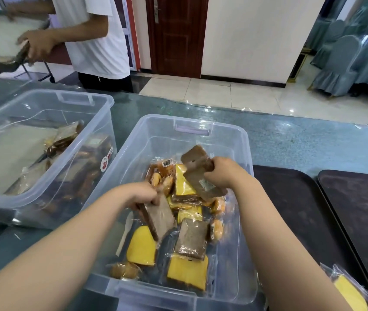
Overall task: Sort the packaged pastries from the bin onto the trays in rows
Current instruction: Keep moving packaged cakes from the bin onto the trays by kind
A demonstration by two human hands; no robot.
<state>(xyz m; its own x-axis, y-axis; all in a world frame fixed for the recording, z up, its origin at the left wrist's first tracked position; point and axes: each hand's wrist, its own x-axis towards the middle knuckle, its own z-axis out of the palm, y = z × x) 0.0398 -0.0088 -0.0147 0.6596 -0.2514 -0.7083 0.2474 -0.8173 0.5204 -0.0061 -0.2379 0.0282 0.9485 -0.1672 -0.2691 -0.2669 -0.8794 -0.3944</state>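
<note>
A clear plastic bin (243, 140) sits in front of me, holding several wrapped pastries: yellow cake slices (187, 271), brown cake slices (192, 239) and small golden buns (217, 228). My left hand (143, 194) grips a wrapped brown slice (159, 217) just above the pile. My right hand (222, 172) holds two wrapped brown slices (201, 173) lifted over the bin's far right. A dark tray (295, 212) lies right of the bin, with a second dark tray (362, 212) beyond it. A wrapped yellow slice (349, 292) lies on the near tray's front corner.
A second clear bin (50, 104) with more wrapped pastries stands at the left. A person in a white shirt (95, 37) stands across the table holding a tray. A white plastic spoon (124, 234) lies in my bin. Covered chairs (344, 59) stand at the back right.
</note>
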